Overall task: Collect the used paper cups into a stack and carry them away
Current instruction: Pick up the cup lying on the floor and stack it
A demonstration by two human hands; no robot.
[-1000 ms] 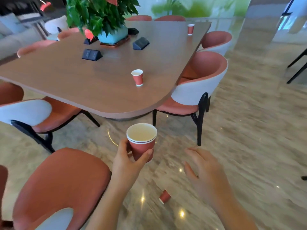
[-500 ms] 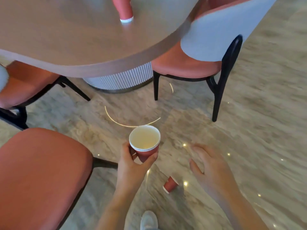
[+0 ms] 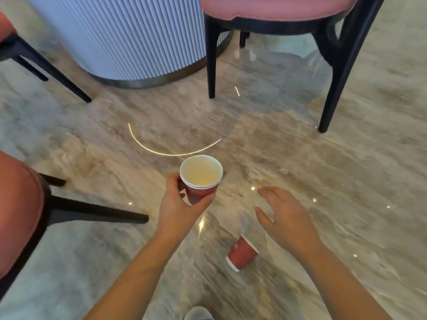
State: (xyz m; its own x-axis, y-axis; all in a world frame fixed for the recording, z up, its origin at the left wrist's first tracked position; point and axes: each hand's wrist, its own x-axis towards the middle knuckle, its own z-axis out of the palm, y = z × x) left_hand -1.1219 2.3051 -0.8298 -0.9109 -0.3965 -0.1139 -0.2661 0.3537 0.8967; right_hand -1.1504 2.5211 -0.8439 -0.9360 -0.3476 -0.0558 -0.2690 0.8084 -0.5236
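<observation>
My left hand [image 3: 179,207] grips a stack of red paper cups [image 3: 200,179] upright, fingers and thumb curled round its side; the rim shows doubled white edges and a pale inside. A single red paper cup [image 3: 242,253] lies on its side on the marble floor, its white rim pointing lower left. My right hand [image 3: 285,218] hovers palm down above and to the right of that fallen cup, fingers spread and relaxed, holding nothing.
A white ribbed table pedestal [image 3: 129,35] stands at the top left. A pink-seated chair with black legs [image 3: 332,63] is at the top right. Another red chair [image 3: 20,213] sits at the left edge, its black leg [image 3: 97,213] reaching toward my left arm. A shoe tip [image 3: 198,314] shows at the bottom.
The view has tipped down from the tabletop to the floor under the table. The fallen cup now appears larger and closer below my right hand. Both hands keep their poses.
</observation>
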